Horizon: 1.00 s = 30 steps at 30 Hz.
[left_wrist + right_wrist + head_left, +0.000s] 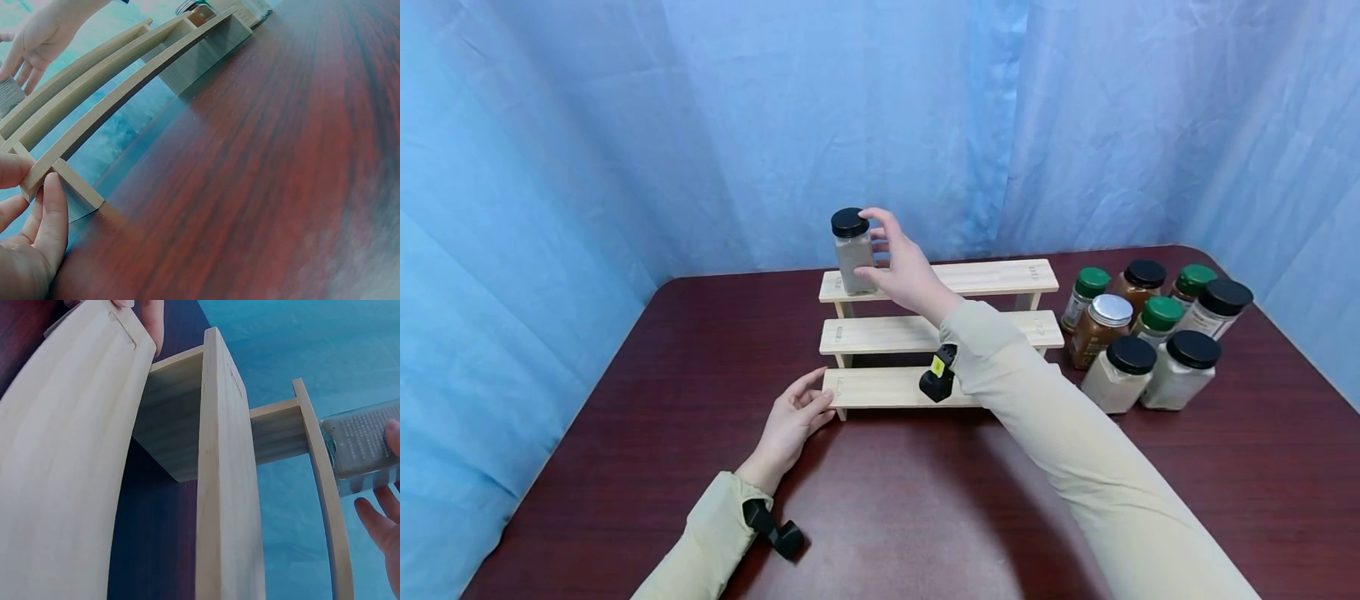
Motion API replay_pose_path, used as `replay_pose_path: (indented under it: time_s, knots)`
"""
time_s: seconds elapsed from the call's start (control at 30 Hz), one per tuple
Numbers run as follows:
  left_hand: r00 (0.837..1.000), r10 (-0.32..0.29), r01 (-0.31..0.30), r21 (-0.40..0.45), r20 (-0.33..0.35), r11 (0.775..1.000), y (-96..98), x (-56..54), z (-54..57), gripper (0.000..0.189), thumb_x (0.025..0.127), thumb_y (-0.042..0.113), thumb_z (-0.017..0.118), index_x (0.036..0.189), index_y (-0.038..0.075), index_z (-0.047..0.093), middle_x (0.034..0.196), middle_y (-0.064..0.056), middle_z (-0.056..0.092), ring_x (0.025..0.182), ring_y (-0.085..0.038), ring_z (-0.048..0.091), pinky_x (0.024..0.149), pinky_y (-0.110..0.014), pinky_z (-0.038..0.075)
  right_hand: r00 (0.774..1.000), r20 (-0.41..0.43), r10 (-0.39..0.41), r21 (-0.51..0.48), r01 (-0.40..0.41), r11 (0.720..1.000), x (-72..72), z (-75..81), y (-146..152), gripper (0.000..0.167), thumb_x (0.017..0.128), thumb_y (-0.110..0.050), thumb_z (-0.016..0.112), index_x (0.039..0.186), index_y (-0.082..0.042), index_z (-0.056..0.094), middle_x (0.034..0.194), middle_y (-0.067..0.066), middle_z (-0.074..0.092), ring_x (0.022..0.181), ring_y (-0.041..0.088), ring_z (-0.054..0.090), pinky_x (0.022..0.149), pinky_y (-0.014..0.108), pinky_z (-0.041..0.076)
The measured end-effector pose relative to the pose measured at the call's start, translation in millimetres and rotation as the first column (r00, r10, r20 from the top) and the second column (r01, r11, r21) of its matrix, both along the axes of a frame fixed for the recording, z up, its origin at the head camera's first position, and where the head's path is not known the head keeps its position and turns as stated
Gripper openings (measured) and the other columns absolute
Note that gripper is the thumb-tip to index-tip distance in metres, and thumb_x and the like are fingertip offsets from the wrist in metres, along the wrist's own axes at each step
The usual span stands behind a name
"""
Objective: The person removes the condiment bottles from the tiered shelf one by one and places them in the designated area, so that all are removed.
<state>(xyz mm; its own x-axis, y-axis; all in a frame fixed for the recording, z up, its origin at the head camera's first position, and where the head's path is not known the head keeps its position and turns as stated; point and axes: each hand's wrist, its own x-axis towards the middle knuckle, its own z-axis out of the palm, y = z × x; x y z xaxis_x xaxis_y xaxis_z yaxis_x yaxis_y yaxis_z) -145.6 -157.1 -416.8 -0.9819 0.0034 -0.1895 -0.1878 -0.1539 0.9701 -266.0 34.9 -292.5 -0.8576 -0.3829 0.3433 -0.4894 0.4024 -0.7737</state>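
Observation:
A square clear spice jar (854,254) with a black lid and greyish contents stands upright at the left end of the top step of a three-step wooden rack (925,333). My right hand (904,265) holds it from the right side, index finger up by the lid and thumb low on the body. The jar's printed label (362,440) shows in the right wrist view, its base right at the top plank. With its thumb and fingers, my left hand (797,417) grips the left end of the rack's lowest plank (62,150).
Several spice jars stand grouped right of the rack: a green-lidded one (1090,287), a silver-lidded brown one (1099,331), and black-lidded white ones (1120,375) among them. They stand on a dark red wood table (925,500). A blue curtain (850,108) hangs behind.

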Motion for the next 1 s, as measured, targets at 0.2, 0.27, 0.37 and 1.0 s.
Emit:
replay_pose_path:
  time_s: [0.2, 0.27, 0.37, 1.0]
  knots:
    - [1.000, 0.001, -0.001, -0.003, -0.001, 1.000, 0.1, -0.3, -0.2, 0.050, 0.094, -0.002, 0.052, 0.142, 0.003, 0.038, 0.078, 0.007, 0.057, 0.071, -0.002, 0.059, 0.069, -0.015, 0.053, 1.000, -0.016, -0.008, -0.016, 0.008, 1.000, 2.5, -2.0, 1, 0.071, 0.089, -0.010, 0.065, 0.143, -0.027, 0.022, 0.134, 0.013, 0.046, 0.120, 0.025, 0.051, 0.096, 0.036, 0.050]
    - [1.000, 0.000, 0.000, -0.005, 0.000, 1.000, 0.2, 0.2, 0.0, 0.050, 0.094, -0.002, 0.052, 0.142, 0.002, 0.038, 0.078, 0.007, 0.057, 0.071, -0.002, 0.059, 0.069, -0.015, 0.053, 1.000, -0.017, -0.003, -0.024, 0.003, 1.000, 3.5, -3.2, 2, 0.071, 0.089, -0.009, 0.065, 0.142, -0.026, 0.022, 0.133, 0.013, 0.046, 0.120, 0.025, 0.051, 0.095, 0.036, 0.050]
    - [1.000, -0.001, 0.001, -0.008, 0.001, 1.000, 0.4, 0.9, 0.2, 0.050, 0.094, -0.002, 0.052, 0.142, 0.002, 0.038, 0.078, 0.006, 0.057, 0.071, -0.002, 0.059, 0.069, -0.015, 0.053, 1.000, -0.030, 0.007, -0.034, -0.008, 0.999, 5.4, -5.2, 3, 0.070, 0.089, -0.008, 0.065, 0.142, -0.025, 0.023, 0.130, 0.013, 0.048, 0.118, 0.024, 0.052, 0.095, 0.037, 0.050]
    - [1.000, -0.005, 0.004, -0.005, -0.011, 1.000, -0.1, 1.7, 0.9, 0.050, 0.094, -0.002, 0.052, 0.142, 0.002, 0.038, 0.078, 0.007, 0.057, 0.072, -0.002, 0.059, 0.069, -0.015, 0.053, 0.991, -0.118, 0.059, -0.126, -0.074, 0.989, 32.5, -17.7, 23, 0.069, 0.085, 0.000, 0.067, 0.138, -0.020, 0.027, 0.129, 0.015, 0.051, 0.116, 0.028, 0.053, 0.094, 0.042, 0.051]
